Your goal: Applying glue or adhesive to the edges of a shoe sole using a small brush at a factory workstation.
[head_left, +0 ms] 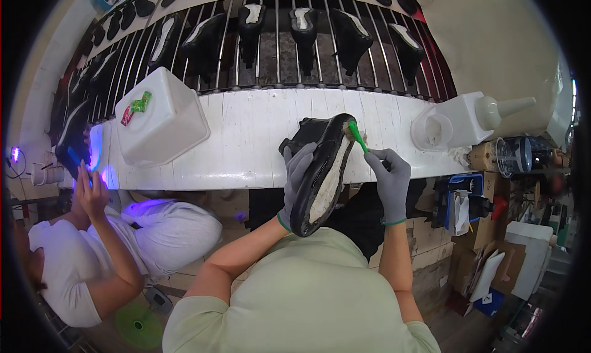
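Observation:
A black boot (320, 174) with its sole side up lies in my gloved left hand (298, 179), whose fingers wrap round its side above the bench edge. A pale, whitish strip runs along the middle of its underside. My right hand (389, 179), also in a grey glove, is closed on the handle of a green brush (357, 136). The brush's bristle end touches the rim at the far end of the boot's underside. Part of the boot's shaft shows behind it, to the left.
Behind the white bench (246, 125), several black boots stand soles up on a rack of metal rollers (278, 57). An upturned white tub (161, 119) bears small wrappers; a white cut-open container (455, 122) stands right. At left, a co-worker's hand (92, 193) is beside another boot under violet light.

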Available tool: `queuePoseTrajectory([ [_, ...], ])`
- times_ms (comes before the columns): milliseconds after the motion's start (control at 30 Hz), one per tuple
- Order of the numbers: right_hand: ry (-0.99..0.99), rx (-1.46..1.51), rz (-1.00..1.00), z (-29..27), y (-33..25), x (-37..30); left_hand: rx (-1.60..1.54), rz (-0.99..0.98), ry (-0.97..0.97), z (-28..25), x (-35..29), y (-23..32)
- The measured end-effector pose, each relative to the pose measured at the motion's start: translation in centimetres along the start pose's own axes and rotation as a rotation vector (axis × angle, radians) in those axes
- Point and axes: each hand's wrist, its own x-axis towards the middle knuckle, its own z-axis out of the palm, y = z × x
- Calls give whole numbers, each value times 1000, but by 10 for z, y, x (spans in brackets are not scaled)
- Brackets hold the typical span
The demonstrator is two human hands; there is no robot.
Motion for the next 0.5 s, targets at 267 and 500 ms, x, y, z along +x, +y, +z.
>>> queuePoseTrajectory([
  [267,-186,166,-26,-9,-14,-21,37,-35,-20,-10,-12,-11],
  [500,36,-89,-41,-6,12,24,120,272,110,0,0,-3],
])
